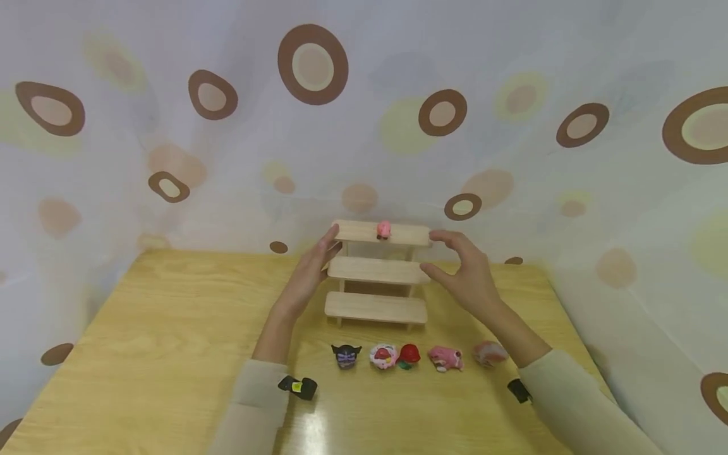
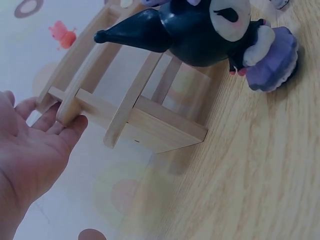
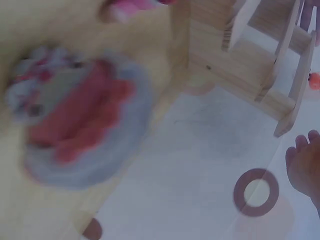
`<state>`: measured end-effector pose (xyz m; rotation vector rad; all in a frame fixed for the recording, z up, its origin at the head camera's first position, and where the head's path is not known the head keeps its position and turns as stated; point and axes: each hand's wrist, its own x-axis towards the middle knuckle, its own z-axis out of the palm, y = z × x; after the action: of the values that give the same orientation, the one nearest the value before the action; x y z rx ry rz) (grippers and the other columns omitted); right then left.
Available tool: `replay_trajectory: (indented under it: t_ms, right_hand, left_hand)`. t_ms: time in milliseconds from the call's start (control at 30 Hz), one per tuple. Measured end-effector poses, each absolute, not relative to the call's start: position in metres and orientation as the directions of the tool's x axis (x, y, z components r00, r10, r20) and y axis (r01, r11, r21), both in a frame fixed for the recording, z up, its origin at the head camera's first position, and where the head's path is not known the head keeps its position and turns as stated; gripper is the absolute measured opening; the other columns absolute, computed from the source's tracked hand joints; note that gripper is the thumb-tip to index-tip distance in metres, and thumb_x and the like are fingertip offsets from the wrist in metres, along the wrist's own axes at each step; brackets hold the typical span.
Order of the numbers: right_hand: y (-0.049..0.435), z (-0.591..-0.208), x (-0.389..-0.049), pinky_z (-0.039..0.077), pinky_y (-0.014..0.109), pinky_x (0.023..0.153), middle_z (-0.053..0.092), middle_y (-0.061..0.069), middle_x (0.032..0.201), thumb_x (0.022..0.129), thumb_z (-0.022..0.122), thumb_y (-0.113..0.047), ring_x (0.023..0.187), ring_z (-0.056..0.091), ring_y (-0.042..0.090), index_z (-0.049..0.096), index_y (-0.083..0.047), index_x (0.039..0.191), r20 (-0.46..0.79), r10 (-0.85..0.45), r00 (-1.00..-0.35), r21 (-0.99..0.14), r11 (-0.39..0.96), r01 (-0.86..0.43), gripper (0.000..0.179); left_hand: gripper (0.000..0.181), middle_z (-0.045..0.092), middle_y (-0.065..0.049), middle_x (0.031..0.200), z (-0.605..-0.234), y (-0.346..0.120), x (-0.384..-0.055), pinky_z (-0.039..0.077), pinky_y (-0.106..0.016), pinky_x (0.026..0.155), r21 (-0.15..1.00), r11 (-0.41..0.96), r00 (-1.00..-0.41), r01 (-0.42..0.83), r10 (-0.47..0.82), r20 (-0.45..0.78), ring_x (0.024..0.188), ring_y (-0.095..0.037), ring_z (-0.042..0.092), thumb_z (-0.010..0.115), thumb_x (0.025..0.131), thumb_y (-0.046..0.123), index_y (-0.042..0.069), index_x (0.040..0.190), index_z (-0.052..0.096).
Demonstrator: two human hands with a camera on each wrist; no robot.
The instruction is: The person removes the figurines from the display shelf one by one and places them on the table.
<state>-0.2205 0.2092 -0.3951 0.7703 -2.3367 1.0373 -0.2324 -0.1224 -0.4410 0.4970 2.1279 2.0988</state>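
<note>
A three-tier wooden display shelf [image 1: 378, 270] stands at the back of the table, a small pink figurine [image 1: 384, 229] on its top tier. My left hand [image 1: 309, 273] is at the shelf's left side; in the left wrist view the fingers [image 2: 75, 127] touch the ends of the upper boards. To the right of the shelf, my right hand [image 1: 467, 278] has thumb and fingers spread wide, holding nothing. The right wrist view shows a gap between that hand [image 3: 306, 162] and the boards.
In front of the shelf lies a row of figurines: a black and purple one [image 1: 346, 356], a round white and pink one [image 1: 383, 356], a red one [image 1: 409, 355], a pink one [image 1: 446, 358] and a greyish-pink one [image 1: 490, 354]. A patterned cloth [image 1: 239, 151] hangs behind the table.
</note>
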Motion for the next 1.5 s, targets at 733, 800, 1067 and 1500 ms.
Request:
replay_trajectory:
  t_ms: [733,800,1067,1500]
  right_hand:
    - [0.143,-0.378,-0.264,0.045,0.049,0.116,0.065,0.016,0.142,0.094,0.082,-0.011,0.135,0.059,0.034,0.06,-0.002,0.145,0.481,-0.409,-0.776,-0.576,0.519,-0.631,0.056]
    - [0.141,-0.378,-0.265,0.046,0.05,0.115,0.066,0.017,0.14,0.094,0.082,-0.011,0.134,0.06,0.035,0.061,-0.002,0.144,0.483,-0.402,-0.778,-0.581,0.517,-0.629,0.055]
    - [0.133,-0.377,-0.262,0.057,0.048,0.102,0.074,0.015,0.122,0.098,0.076,-0.006,0.117,0.071,0.033,0.07,0.001,0.126,0.46,-0.399,-0.793,-0.664,0.438,-0.606,0.029]
    - [0.157,-0.365,-0.229,0.054,0.044,0.084,0.078,0.001,0.108,0.096,0.081,-0.018,0.093,0.072,0.023,0.076,-0.011,0.122,0.469,-0.409,-0.783,-0.589,0.516,-0.622,0.027]
  left_hand:
    - [0.057,0.024,0.003,0.174,-0.441,-0.128,-0.227,0.027,-0.065,0.123,0.984,-0.011,-0.933,0.178,0.315,0.172,0.158,-0.018,0.03,0.022,0.114,0.057,0.038,0.168,0.025]
    - [0.057,0.024,0.003,0.174,-0.44,-0.127,-0.226,0.026,-0.067,0.123,0.983,-0.008,-0.933,0.181,0.315,0.175,0.158,-0.018,0.03,0.022,0.114,0.057,0.038,0.168,0.025]
    - [0.057,0.024,0.004,0.174,-0.439,-0.124,-0.226,0.026,-0.067,0.122,0.982,-0.015,-0.93,0.188,0.319,0.183,0.158,-0.019,0.031,0.021,0.114,0.057,0.038,0.168,0.025]
    - [0.057,0.027,0.003,0.173,-0.436,-0.124,-0.228,0.027,-0.067,0.122,0.983,0.01,-0.934,0.186,0.314,0.173,0.157,-0.018,0.033,0.022,0.114,0.058,0.04,0.168,0.026]
